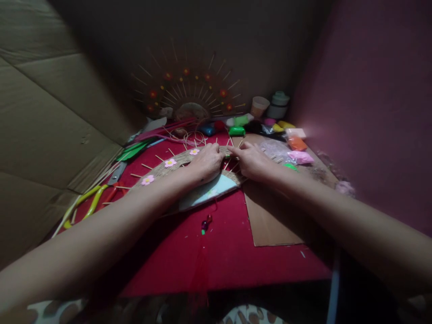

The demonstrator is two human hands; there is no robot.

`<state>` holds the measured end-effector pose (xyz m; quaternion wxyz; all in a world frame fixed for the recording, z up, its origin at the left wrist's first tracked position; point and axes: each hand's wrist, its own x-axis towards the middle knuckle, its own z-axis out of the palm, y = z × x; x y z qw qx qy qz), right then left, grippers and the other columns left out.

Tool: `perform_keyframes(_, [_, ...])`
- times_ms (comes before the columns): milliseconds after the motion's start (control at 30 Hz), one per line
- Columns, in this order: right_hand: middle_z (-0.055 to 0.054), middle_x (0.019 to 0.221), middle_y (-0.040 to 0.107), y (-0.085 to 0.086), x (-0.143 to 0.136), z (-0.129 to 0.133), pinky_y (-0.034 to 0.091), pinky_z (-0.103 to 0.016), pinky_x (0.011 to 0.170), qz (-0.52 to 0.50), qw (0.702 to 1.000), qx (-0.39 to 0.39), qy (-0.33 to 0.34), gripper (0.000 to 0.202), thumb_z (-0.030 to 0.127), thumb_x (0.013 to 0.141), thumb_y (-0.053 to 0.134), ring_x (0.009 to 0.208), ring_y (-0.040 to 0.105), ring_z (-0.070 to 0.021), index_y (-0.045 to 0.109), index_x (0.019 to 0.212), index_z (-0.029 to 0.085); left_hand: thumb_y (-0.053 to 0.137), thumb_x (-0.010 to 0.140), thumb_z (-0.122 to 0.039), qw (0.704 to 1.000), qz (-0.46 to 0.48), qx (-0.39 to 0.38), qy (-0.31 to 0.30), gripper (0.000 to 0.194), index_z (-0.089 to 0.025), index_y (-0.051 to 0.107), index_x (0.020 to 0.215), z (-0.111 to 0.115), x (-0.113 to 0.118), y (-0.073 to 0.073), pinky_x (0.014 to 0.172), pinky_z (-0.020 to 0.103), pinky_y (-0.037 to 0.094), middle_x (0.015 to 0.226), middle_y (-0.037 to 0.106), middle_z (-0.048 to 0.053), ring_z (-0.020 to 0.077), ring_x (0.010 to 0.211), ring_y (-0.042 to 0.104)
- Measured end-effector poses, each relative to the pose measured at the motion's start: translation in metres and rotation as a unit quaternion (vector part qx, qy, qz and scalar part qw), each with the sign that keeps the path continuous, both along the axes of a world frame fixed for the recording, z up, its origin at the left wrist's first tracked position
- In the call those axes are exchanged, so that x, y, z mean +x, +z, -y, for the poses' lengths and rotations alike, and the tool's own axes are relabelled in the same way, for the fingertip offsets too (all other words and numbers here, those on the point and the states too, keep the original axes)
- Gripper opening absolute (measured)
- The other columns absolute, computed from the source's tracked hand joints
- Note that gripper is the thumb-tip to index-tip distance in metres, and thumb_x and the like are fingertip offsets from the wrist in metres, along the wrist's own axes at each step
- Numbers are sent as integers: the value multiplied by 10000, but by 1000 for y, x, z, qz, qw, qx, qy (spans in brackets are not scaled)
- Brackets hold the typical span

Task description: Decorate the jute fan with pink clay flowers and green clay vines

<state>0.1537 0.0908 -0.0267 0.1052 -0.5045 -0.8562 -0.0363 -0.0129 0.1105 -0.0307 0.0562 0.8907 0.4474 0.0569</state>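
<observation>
A half-round stick fan point(178, 159) lies on the red tabletop, its thin sticks spreading outward from a twine-covered band. Pink flowers point(170, 163) with yellow centres sit along the band's left part. The fan's inner part is light blue point(202, 194). My left hand point(208, 161) is closed over the band near its top, fingers curled. Just to its right, my right hand point(251, 161) has its index finger stretched onto the band and its other fingers curled; what they hold is hidden. A small green piece point(227, 155) shows between the hands. Below hang beads point(205, 223) and a red tassel point(200, 274).
Yellow-handled scissors point(89, 204) lie at left. A cardboard sheet point(270, 220) is under my right arm. Packets of coloured clay point(297, 144) lie at right. Behind stand a cup point(259, 106), a lidded jar point(278, 105) and another stick fan point(189, 90) with red-orange flowers.
</observation>
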Motion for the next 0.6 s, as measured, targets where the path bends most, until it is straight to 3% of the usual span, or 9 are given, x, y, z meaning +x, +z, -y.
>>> perform_keyframes(167, [-126, 1023, 618, 1, 5, -5, 364, -343, 765, -13, 1000, 20, -18, 567, 119, 775, 486, 934, 529, -257, 458, 1339, 173, 332, 894, -207, 999, -33, 39, 9, 366, -145, 621, 1109, 2, 0, 1, 773, 376, 340, 956, 508, 122, 265, 924, 437])
perform_keyframes(367, [-110, 936, 653, -2, 4, -3, 336, -368, 751, 33, 999, 12, 13, 502, 155, 769, 519, 924, 522, -276, 522, 1271, 187, 351, 894, -237, 997, -48, 61, 3, 345, -150, 647, 1049, 1, 0, -1, 740, 364, 349, 929, 518, 119, 258, 897, 448])
perform_keyframes(600, [-136, 1015, 633, 0, -6, -3, 320, -375, 777, 40, 998, 28, 27, 544, 167, 761, 533, 953, 515, -283, 481, 1303, 162, 350, 895, -261, 996, -45, 78, 3, 343, -115, 642, 1001, -4, -3, -5, 746, 357, 366, 929, 529, 128, 251, 891, 462])
